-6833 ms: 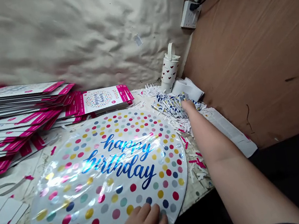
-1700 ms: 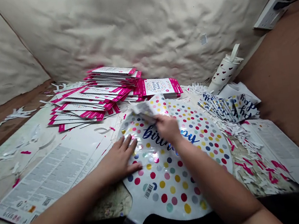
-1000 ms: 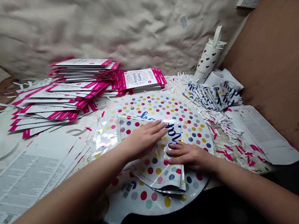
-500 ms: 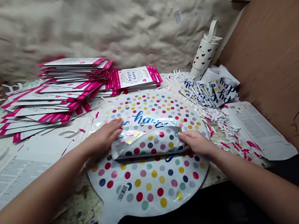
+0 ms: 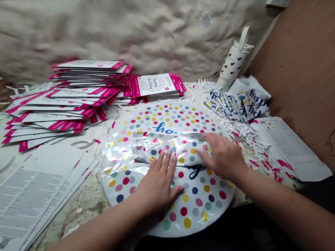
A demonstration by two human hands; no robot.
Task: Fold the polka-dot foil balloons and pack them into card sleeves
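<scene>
A round, flat foil balloon (image 5: 199,201) with coloured dots and blue lettering lies on the table in front of me. Across its middle rests a folded foil balloon (image 5: 165,143) of the same dotted print, a long narrow strip. My left hand (image 5: 159,182) is open, fingers spread flat, with the fingertips on the strip's lower edge and the palm over the round balloon. At the strip's right end, my right hand (image 5: 224,154) is closed, thumb and fingers pinching the foil. The round balloon's neck is mostly hidden by my left forearm.
Pink-edged packets (image 5: 85,92) are piled at the back left, with a smaller stack (image 5: 157,85) beside them. Printed cards (image 5: 29,200) lie left. To the right are folded foil pieces (image 5: 238,105), paper shreds (image 5: 260,140), a flattened card (image 5: 290,148) and a heart-patterned tumbler (image 5: 234,63).
My left hand has moved right and down, from the strip's left end onto its lower edge. My right hand keeps hold of the right end, and the strip now lies flatter.
</scene>
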